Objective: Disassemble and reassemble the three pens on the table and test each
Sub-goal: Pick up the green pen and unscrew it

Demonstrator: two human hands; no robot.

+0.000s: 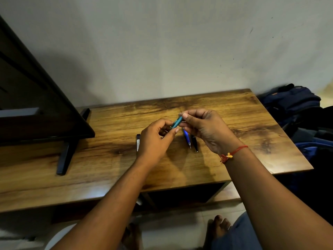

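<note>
Teal plastic pen (176, 122) pinched between left hand (155, 141) and right hand (203, 129).

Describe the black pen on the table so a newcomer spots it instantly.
On the wooden table by the wall, look just under the right hand, which holds a teal pen with the left hand. Two pens lie side by side there; the black pen is the right-hand one, darker than the blue pen next to it.
</note>
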